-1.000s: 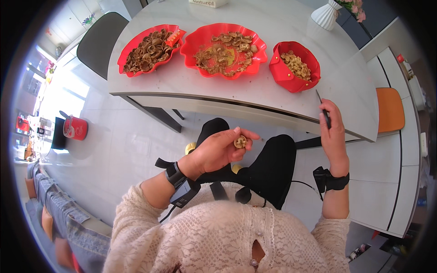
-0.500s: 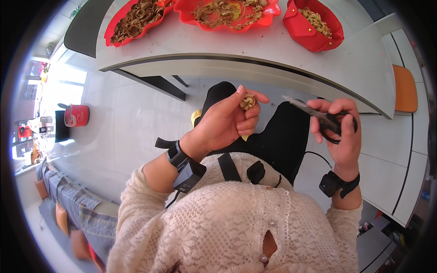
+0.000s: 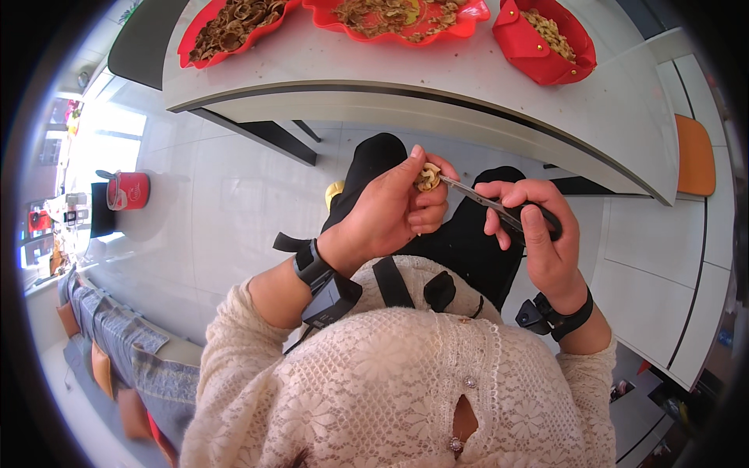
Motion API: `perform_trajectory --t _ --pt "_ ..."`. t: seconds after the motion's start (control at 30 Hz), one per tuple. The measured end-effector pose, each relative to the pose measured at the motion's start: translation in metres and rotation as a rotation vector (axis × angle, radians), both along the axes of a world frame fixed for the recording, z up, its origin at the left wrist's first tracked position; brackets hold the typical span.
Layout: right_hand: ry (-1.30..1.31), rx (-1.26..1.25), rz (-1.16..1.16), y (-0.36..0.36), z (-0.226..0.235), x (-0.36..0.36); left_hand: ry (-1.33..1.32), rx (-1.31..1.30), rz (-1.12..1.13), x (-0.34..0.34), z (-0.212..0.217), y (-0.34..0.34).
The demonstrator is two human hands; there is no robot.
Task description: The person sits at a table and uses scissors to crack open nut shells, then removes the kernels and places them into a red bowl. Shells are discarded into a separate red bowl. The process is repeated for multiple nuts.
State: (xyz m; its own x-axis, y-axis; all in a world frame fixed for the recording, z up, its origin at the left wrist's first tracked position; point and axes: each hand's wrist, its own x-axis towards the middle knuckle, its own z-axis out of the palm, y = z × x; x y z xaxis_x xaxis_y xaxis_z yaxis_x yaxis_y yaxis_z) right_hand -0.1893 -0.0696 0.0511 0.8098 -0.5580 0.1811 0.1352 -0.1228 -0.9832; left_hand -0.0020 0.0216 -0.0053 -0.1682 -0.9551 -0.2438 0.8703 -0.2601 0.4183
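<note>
Over my lap, my left hand [image 3: 398, 201] is closed round a cracked walnut [image 3: 428, 178], its pale kernel showing in the broken shell between thumb and fingers. My right hand [image 3: 538, 226] grips black-handled scissors [image 3: 485, 201], fingers round the handles. The narrow metal blades point left, and their tips reach the walnut's right side. Whether the tips are inside the shell is too small to tell.
Ahead, a table [image 3: 374, 70] bears a red dish [image 3: 269, 37] of shells, a scalloped red tray [image 3: 374, 35] with walnut debris, and a red basket [image 3: 538, 66] of kernels. A red bucket [image 3: 133, 192] stands on the floor at left; an orange seat [image 3: 694, 156] is at right.
My right hand has moved left with the scissors, bringing their tips from well apart up to the walnut. My left hand stays nearly in place, still holding the walnut.
</note>
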Motion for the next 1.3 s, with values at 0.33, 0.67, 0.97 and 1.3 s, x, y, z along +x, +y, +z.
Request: perform_trajectory --t 0.33,0.67,0.97,1.3 --pt "0.050 -0.016 -0.062 0.005 0.005 0.004 -0.224 -0.068 0.073 -0.001 0.001 -0.003" --pt "0.066 0.024 -0.062 0.008 0.005 0.007 -0.180 -0.042 0.096 -0.002 0.000 -0.002" --pt "0.131 -0.058 -0.097 0.015 0.004 0.014 -0.359 -0.081 0.186 -0.005 -0.001 -0.001" --pt "0.159 -0.231 -0.094 0.023 0.001 0.023 -0.492 -0.089 0.335 -0.013 -0.010 -0.001"
